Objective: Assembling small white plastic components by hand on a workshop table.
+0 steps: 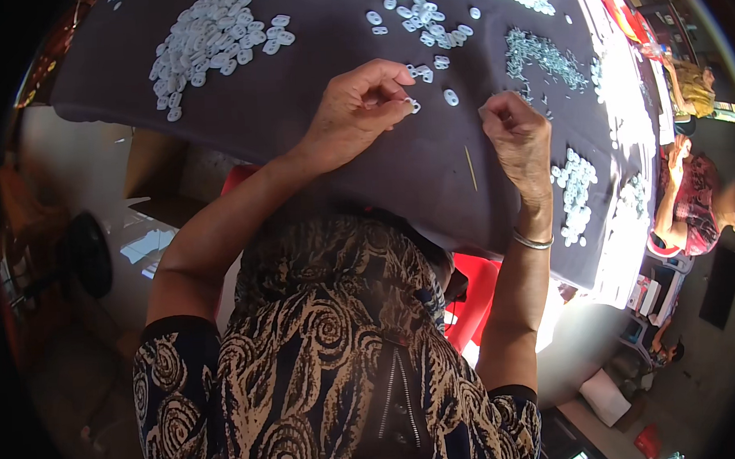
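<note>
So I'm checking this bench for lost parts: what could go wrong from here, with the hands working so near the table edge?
The left hand pinches a small white oval piece by its fingers, close to the near edge of the dark cloth; a slip might send it off to the floor. A thin stick lies loose beside the right hand, and a wrist sweep could knock it off. The nearby white pile sits near the edge too.
</note>
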The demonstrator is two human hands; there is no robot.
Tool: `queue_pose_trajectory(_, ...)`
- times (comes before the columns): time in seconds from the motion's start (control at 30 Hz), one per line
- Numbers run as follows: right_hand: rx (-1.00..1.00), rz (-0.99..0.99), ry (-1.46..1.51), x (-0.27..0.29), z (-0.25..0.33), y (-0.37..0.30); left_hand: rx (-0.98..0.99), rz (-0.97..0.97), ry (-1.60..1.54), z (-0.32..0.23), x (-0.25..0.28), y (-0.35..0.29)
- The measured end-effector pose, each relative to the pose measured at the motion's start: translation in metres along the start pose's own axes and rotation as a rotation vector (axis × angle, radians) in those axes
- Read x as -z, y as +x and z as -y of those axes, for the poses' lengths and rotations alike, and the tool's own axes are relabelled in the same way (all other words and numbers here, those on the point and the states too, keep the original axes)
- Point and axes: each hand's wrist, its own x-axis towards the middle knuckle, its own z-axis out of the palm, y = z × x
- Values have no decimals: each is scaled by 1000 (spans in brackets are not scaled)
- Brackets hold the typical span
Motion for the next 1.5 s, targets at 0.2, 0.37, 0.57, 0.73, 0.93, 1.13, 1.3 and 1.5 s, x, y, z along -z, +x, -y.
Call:
queue_pose_trajectory(0.2, -8, 67, 491, -20, 18, 12, 2, -17, -35, 1, 0, 0)
queue_pose_trajectory(0.37, 19, 145, 595, -39, 35, 17, -21, -43, -36, 4, 3, 0)
queue_pose_trajectory(0.57, -35, 118, 770, -56, 28, 21, -63, -102, -79, 7, 1, 1)
queue_pose_trajectory(0.73, -100, 167, 736, -56, 25, 19, -64, -60, -16, 10, 1, 1)
queue_pose_trajectory(0.93, -111, 187, 687, -56, 27, 18, -66, -61, -3, 8, 0, -1)
queue_pose_trajectory(1.13, -73, 185, 666, -57, 29, 17, -83, -57, 6, 7, 0, 0)
queue_pose_trajectory(1.3, 0, 176, 595, -58, 30, 16, -75, -77, -12, 6, -1, -1)
queue_pose_trajectory(1.5, 75, 125, 441, -62, 29, 15, -91, -92, 22, 7, -2, -1)
